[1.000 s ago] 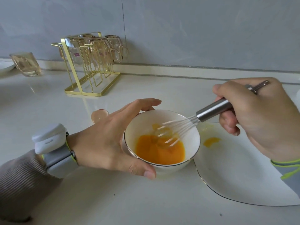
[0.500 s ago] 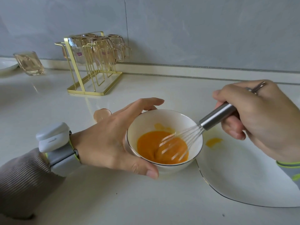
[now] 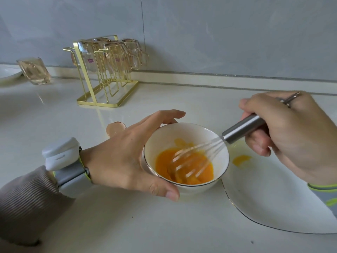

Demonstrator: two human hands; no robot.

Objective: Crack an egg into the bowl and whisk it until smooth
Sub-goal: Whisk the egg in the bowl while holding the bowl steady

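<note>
A small white bowl with a dark rim stands on the counter, holding beaten orange egg. My left hand cups the bowl's left side, thumb at the front, fingers round the back. My right hand grips the steel handle of a whisk. The whisk's wires are down in the egg and blurred with motion. An empty eggshell lies just behind my left hand.
A large white plate with a smear of yolk sits right of the bowl. A gold rack of upturned glasses stands at the back left, with a loose glass and a white dish beyond it.
The whisk wires swept from the bowl's far side toward the near middle of the egg. My left hand kept its hold on the bowl.
</note>
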